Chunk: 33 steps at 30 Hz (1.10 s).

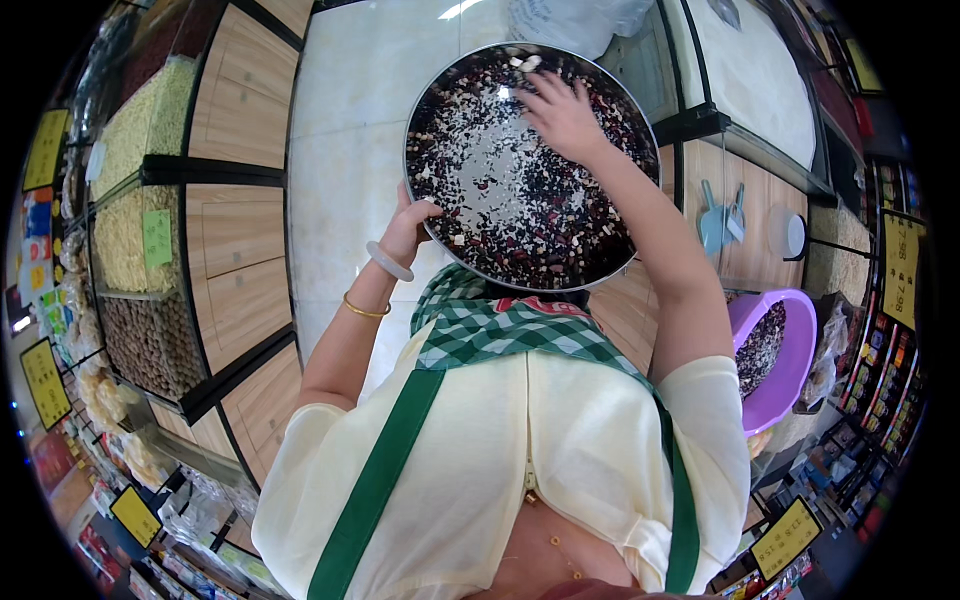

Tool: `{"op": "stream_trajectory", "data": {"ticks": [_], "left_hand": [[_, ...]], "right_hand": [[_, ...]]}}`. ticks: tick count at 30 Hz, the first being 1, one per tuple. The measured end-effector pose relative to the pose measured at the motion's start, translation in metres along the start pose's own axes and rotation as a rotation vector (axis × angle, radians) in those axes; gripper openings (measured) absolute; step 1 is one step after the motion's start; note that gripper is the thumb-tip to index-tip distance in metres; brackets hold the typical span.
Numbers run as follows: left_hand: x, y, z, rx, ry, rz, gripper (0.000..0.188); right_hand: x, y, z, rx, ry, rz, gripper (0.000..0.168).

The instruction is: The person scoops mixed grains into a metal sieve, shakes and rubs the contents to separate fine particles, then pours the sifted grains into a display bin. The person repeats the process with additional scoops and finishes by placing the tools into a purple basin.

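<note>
A large round metal pan (480, 180) lies in front of me, its bottom strewn with mixed dark, red and white grains and beans (544, 247). My left hand (414, 223) grips its near left rim, thumb over the edge. Above the far right part of the mix, my right hand (559, 116) is spread, palm down, fingers apart; whether the fingertips touch the grains cannot be told. Some pale larger pieces (526, 63) lie by the far rim, just beyond those fingertips.
At right stand a purple plastic basin (806, 337) of mixed grains, a blue scoop (714, 225) and a bin of white grain or powder (757, 82). A plastic bag (574, 22) lies beyond the pan. Wooden cabinets (236, 255) with grain bins line the left.
</note>
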<state>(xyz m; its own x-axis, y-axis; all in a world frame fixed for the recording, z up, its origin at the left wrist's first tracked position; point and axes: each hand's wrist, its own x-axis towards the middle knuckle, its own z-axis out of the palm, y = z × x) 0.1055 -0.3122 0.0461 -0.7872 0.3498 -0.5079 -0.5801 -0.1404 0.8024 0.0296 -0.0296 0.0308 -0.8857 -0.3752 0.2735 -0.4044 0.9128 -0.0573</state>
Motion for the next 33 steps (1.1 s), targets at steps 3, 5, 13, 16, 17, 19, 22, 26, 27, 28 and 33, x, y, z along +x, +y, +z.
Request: {"op": "stream_trajectory", "data": {"ticks": [3,5,13,16,17,19,22,26,27,28,33], "left_hand": [[-0.004,-0.002,-0.002,-0.019,0.039,-0.001,0.057],[-0.004,-0.004,-0.003,-0.03,0.05,-0.01,0.058],[0.001,-0.012,-0.012,-0.074,0.055,-0.025,0.058],[0.009,-0.015,-0.017,-0.082,-0.004,-0.032,0.059],[0.009,-0.011,-0.014,-0.052,-0.018,-0.008,0.059],[0.006,0.0,-0.002,0.004,-0.045,0.043,0.06],[0.005,0.001,0.0,-0.001,-0.048,0.07,0.061],[0.003,-0.008,-0.006,-0.073,0.004,0.034,0.059],[0.002,-0.009,-0.006,-0.089,0.025,0.015,0.058],[0.0,-0.011,-0.006,-0.105,0.048,-0.004,0.057],[0.008,-0.018,-0.012,-0.192,0.061,-0.055,0.051]], "right_hand": [[-0.038,0.014,0.005,0.18,-0.065,0.203,0.042],[-0.07,0.006,0.018,0.281,-0.041,0.268,0.04],[-0.067,-0.099,-0.049,0.649,-0.316,-0.118,0.043],[-0.022,-0.068,-0.044,0.277,-0.156,-0.147,0.042],[-0.01,-0.051,-0.039,0.116,-0.091,-0.121,0.042],[0.005,-0.009,-0.029,-0.044,0.052,-0.093,0.038],[-0.012,0.036,-0.014,0.025,0.068,0.116,0.035],[-0.073,0.037,-0.013,0.218,-0.268,0.346,0.036],[-0.092,0.023,-0.015,0.295,-0.297,0.393,0.041],[-0.099,0.002,-0.026,0.326,-0.421,0.451,0.049],[-0.092,-0.082,-0.047,0.887,-0.474,0.291,0.057]]}}
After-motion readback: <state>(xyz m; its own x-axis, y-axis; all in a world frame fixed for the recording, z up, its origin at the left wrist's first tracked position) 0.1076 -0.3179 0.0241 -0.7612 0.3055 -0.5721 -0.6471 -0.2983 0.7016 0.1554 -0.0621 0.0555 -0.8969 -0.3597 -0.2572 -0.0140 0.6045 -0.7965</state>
